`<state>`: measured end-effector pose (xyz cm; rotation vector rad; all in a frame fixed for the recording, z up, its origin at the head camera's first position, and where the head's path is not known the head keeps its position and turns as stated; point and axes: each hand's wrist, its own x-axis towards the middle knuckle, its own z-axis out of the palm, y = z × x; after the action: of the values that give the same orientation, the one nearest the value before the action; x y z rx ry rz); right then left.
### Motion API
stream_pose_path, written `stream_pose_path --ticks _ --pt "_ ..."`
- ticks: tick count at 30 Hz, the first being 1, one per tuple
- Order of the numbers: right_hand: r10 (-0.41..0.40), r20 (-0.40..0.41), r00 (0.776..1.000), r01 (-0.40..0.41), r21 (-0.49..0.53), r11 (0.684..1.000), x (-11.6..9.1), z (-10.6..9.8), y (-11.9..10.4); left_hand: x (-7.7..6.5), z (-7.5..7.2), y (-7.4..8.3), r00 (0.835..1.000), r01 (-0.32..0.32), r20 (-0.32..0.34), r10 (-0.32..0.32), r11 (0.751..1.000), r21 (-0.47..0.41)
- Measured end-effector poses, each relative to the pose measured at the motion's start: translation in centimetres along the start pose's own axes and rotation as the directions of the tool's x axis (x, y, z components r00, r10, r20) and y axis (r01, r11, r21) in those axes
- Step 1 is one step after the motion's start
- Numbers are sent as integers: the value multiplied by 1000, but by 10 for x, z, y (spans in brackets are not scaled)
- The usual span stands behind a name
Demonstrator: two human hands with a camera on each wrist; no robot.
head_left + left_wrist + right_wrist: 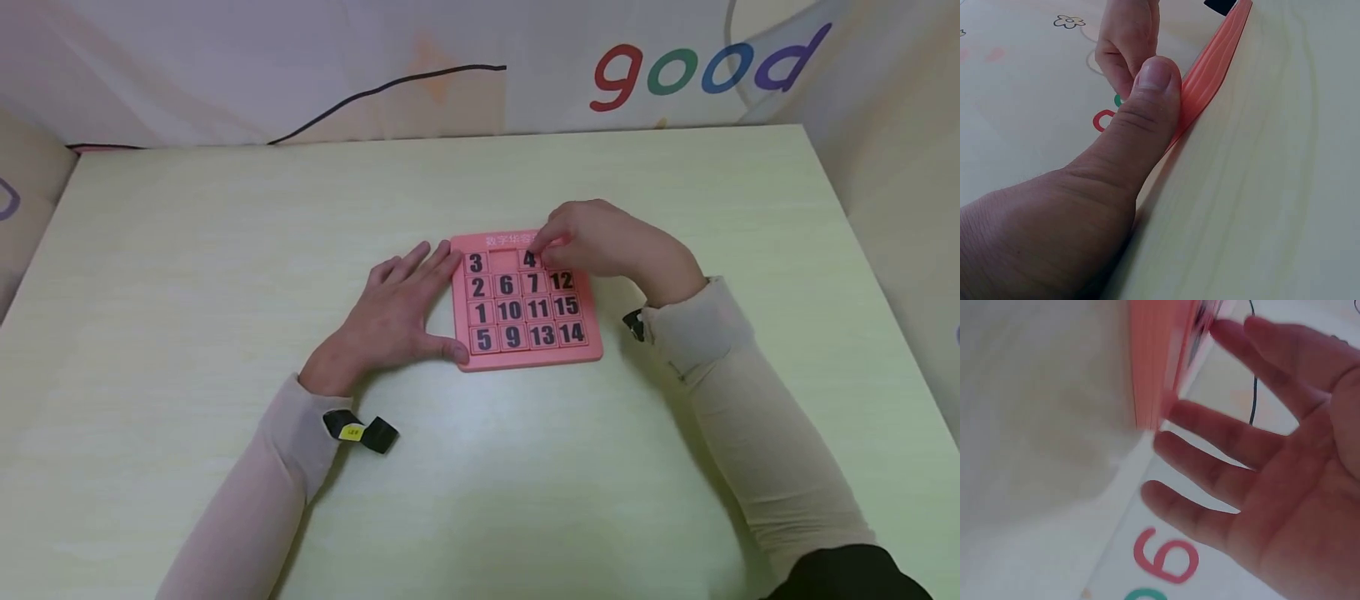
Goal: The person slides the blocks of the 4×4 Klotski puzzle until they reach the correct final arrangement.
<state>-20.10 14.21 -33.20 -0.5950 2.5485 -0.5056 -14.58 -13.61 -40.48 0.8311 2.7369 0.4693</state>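
A pink sliding number puzzle (525, 362) lies flat on the table, its black-numbered tiles set in four rows. In the top row a bare slot (503, 262) sits between tile 3 (476, 263) and tile 4 (529, 261). My left hand (397, 321) is spread along the puzzle's left side, fingers near the upper corner and thumb on the lower one. In the left wrist view the thumb (1154, 106) presses the pink edge. My right hand (611, 242) reaches over the top right corner, fingertip at tile 4, hiding the tile beside it. The right wrist view shows its other fingers (1210, 465) extended.
The pale wood-grain table (225, 250) spreads around the puzzle. Behind its far edge hangs a light cloth (187, 67) with coloured letters reading "good". Black straps with small tags are on both sleeves (292, 433).
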Motion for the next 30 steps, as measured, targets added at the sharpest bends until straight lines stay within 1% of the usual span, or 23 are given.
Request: stream_pose_path --ticks 4,7,10,12,17,19,24,26,28,30 --pt "-26 -22 999 25 -19 999 6 12 -12 0 2 1 1000 -2 2 2 1000 -13" --pt "-26 -31 999 25 -35 999 9 19 -22 0 2 1 1000 -5 -3 5 1000 -15" --pt "-11 -56 998 8 -53 999 12 21 -25 2 4 1 1000 -12 -7 12 1000 -22" --pt "-15 -70 997 11 -57 998 14 21 -24 5 6 2 1000 -19 -7 18 1000 -24" --pt "-74 -31 997 74 6 997 22 20 -21 11 9 4 1000 -21 1 21 1000 -22" --pt "-76 -16 997 76 11 997 25 20 -19 14 10 5 1000 -26 1 26 999 -22" --pt "-42 -7 999 42 -32 999 33 20 -16 23 11 4 999 -38 0 38 999 -11" --pt "-13 -12 1000 13 2 1000 34 19 -17 23 10 5 999 -35 2 35 999 -10" --pt "27 -13 1000 -26 63 998 35 18 -18 23 10 5 999 -35 2 35 999 -9" --pt "65 -7 998 -64 133 989 35 17 -19 23 9 6 999 -34 1 34 999 -13"
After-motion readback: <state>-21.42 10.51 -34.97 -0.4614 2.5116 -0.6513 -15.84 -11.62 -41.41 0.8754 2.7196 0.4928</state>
